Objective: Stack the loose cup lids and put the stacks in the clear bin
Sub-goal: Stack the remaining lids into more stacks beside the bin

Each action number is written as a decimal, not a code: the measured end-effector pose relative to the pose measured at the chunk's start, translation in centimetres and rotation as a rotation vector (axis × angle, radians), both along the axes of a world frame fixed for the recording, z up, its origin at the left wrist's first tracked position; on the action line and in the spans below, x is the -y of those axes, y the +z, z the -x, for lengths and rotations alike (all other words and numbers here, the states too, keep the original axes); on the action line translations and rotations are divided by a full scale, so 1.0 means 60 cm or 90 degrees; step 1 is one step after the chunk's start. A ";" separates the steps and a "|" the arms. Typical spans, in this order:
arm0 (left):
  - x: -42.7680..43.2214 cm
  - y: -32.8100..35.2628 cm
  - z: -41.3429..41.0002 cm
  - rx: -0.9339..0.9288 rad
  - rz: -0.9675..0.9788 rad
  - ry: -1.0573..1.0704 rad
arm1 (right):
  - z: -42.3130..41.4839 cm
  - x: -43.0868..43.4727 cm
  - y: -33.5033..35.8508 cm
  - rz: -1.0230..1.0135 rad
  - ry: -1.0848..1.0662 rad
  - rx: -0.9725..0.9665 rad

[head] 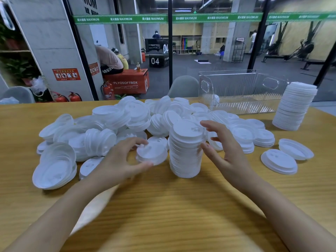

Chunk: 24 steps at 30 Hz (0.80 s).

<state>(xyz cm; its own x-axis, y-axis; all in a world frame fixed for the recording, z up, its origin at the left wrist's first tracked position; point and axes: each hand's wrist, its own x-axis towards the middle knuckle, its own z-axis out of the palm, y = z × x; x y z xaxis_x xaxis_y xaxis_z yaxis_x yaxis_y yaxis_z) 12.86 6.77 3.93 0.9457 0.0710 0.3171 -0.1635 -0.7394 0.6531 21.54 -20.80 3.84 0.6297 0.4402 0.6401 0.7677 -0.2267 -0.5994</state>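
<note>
Dozens of white, round cup lids (138, 113) lie heaped and stacked.

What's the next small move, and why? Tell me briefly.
Probably lift the short stack that the left hand grips onto the tall stack: they stand side by side, and the open right hand hovers beside the tall one.

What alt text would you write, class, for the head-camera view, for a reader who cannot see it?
A person's left hand grips a short stack of white cup lids beside a tall lid stack, with the open right hand close on its other side. Loose lids lie heaped on the wooden table; behind stand a clear bin and another tall stack.
</note>
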 end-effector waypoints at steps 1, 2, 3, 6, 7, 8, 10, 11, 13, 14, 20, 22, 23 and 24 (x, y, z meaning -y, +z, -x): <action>0.002 0.009 0.000 0.016 0.037 0.015 | 0.000 0.000 0.000 0.002 -0.001 0.000; 0.003 0.018 0.000 0.031 0.076 0.029 | -0.001 0.000 -0.001 0.004 -0.002 -0.001; 0.005 0.026 -0.002 0.050 0.115 0.041 | -0.001 0.000 -0.001 0.005 -0.002 -0.001; 0.019 0.051 -0.009 0.107 0.194 0.057 | -0.001 0.001 -0.001 0.009 -0.002 0.001; 0.026 0.059 -0.011 0.115 0.206 0.046 | -0.001 0.001 -0.001 0.009 -0.002 0.003; 0.034 0.068 -0.014 0.114 0.209 0.027 | 0.000 0.001 0.000 0.007 -0.002 0.005; 0.053 0.083 -0.022 0.104 0.193 -0.012 | 0.000 0.000 0.000 -0.003 0.000 -0.001; 0.063 0.088 -0.027 0.100 0.172 -0.028 | 0.000 0.001 0.000 -0.011 0.000 -0.005; 0.082 0.094 -0.035 0.093 0.112 -0.056 | -0.001 0.003 0.000 -0.026 -0.001 -0.003; 0.091 0.094 -0.039 0.091 0.082 -0.067 | -0.002 0.004 -0.001 -0.032 -0.002 0.002; 0.111 0.086 -0.052 0.102 -0.017 -0.099 | -0.006 0.007 -0.002 -0.027 -0.009 0.007; 0.110 0.083 -0.054 0.112 -0.019 -0.107 | -0.005 0.007 -0.001 -0.020 -0.007 0.014; 0.109 0.082 -0.053 0.116 -0.020 -0.111 | -0.004 0.006 -0.001 -0.019 -0.005 0.019; 0.109 0.082 -0.053 0.120 -0.021 -0.114 | -0.004 0.006 -0.001 -0.019 -0.003 0.024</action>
